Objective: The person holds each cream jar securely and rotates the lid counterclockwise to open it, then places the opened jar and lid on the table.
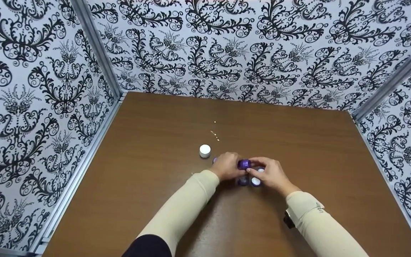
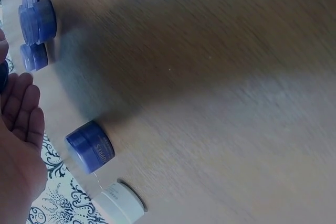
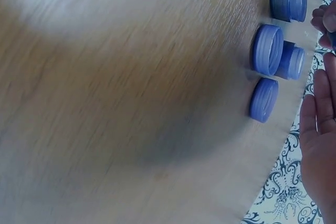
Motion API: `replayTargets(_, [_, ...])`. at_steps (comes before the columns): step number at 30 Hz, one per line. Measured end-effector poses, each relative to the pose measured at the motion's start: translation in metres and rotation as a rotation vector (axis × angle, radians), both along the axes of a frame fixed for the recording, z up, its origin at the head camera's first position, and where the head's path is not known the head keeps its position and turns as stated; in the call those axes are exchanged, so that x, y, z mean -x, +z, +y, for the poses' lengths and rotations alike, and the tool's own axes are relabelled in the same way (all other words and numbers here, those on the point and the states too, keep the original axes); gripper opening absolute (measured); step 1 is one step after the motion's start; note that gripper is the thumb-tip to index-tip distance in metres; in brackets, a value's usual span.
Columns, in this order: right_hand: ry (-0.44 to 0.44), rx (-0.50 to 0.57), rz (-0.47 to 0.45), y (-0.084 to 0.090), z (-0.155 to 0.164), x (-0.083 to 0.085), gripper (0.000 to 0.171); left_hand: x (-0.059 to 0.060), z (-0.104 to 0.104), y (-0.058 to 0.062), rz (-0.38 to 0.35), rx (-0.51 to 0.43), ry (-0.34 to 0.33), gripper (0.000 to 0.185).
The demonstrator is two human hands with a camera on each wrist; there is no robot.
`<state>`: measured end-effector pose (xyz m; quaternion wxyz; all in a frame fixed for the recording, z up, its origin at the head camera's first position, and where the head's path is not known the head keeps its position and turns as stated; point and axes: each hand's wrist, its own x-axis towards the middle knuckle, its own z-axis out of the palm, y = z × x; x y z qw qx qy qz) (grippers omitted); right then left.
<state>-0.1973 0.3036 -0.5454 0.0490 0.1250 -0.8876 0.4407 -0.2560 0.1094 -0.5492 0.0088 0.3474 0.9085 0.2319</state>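
Over the middle of the brown table (image 1: pixel 155 150), my two hands meet around a small purple jar (image 1: pixel 244 164). My left hand (image 1: pixel 227 166) grips it from the left, and the thumb and fingers of my right hand (image 1: pixel 268 174) pinch it from the right. Just below the hands are another purple jar (image 1: pixel 242 181) and a white-topped one (image 1: pixel 255 182). In the left wrist view, my left hand (image 2: pixel 21 114) fills the left edge, near a purple jar (image 2: pixel 90 146) and a white jar (image 2: pixel 119 203). In the right wrist view, purple lids (image 3: pixel 268 49) lie beside my right hand (image 3: pixel 320 129).
A white jar (image 1: pixel 204 150) stands alone left of the hands. A few tiny pale crumbs (image 1: pixel 215 135) lie further back. Patterned black-and-white walls (image 1: pixel 41 89) close the table in on the left, back and right.
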Motion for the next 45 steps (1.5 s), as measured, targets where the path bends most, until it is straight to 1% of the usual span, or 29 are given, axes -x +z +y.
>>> replayTargets(4, [0.029,0.013,0.036,-0.0036,-0.0007,-0.0026,0.034,-0.0026,-0.0019,-0.0019,-0.006,-0.002,0.0,0.033])
replayTargets(7, [0.027,0.018,0.04,-0.0059,-0.0021,-0.0038,0.036,-0.0049,-0.0033,-0.0028,0.011,-0.004,0.003,0.034])
replayTargets(10, [0.014,0.004,0.037,-0.0073,-0.0036,-0.0052,0.038,-0.0073,-0.0048,-0.0035,0.021,0.003,0.008,0.034])
replayTargets(13, [0.002,-0.007,0.014,-0.007,-0.0046,-0.0059,0.036,-0.0085,-0.0053,-0.0033,0.014,0.014,0.012,0.033])
replayTargets(17, [-0.009,-0.018,0.01,-0.0041,-0.0044,-0.0044,0.032,-0.0071,-0.0039,-0.0011,0.003,0.012,0.029,0.032])
replayTargets(21, [-0.006,-0.013,0.027,-0.0006,-0.0035,-0.0019,0.032,-0.0044,-0.0022,0.0005,0.0,0.013,0.045,0.031])
replayTargets(26, [0.006,-0.019,0.031,0.0002,-0.0026,-0.0011,0.034,-0.0026,-0.0023,-0.0007,0.003,0.016,0.037,0.031])
replayTargets(29, [-0.003,-0.021,0.024,-0.0002,-0.0025,-0.0012,0.035,-0.0022,-0.0026,-0.0005,0.007,0.007,0.028,0.032])
replayTargets(35, [-0.039,-0.038,-0.009,-0.0003,-0.0032,-0.0005,0.029,-0.0014,-0.0026,0.0019,0.026,0.007,0.01,0.033])
replayTargets(39, [-0.029,-0.038,-0.016,-0.0008,-0.0031,0.0004,0.027,-0.0013,-0.0024,0.0025,0.018,0.017,0.012,0.033])
replayTargets(45, [0.01,-0.02,0.021,0.0002,-0.0023,0.0,0.029,-0.0011,-0.0017,0.0024,0.001,0.007,0.014,0.035])
